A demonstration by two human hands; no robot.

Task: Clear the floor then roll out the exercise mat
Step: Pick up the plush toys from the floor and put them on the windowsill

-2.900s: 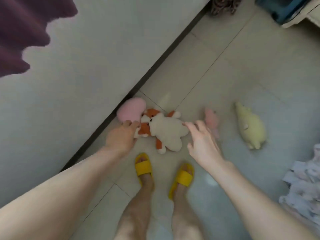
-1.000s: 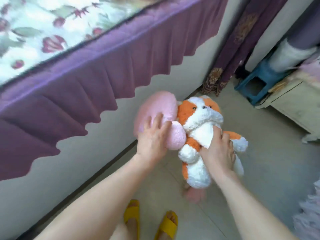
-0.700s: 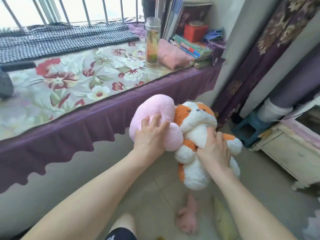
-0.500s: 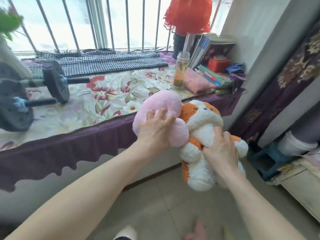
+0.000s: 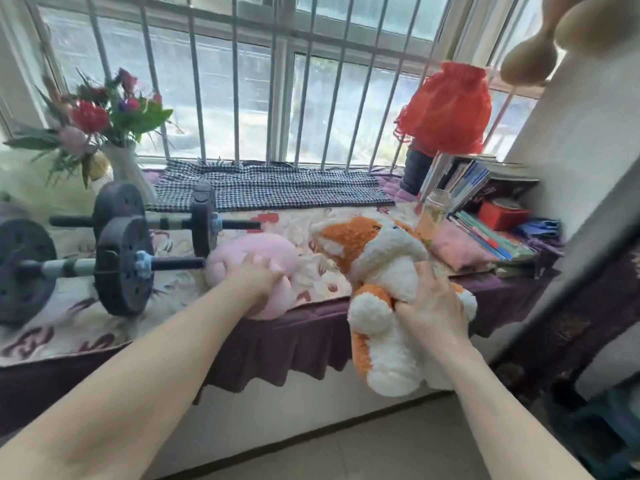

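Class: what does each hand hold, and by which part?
Left hand: pink plush, on top; right hand: orange-and-white plush animal, at its belly.

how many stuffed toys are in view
2. The pink plush sits at the front of the ledge, gripped by the left hand; the orange and white plush is held by the right hand at its edge. More may lie on the unseen floor.

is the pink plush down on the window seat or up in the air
Down: the pink plush rests on the floral cover, left hand gripping it.
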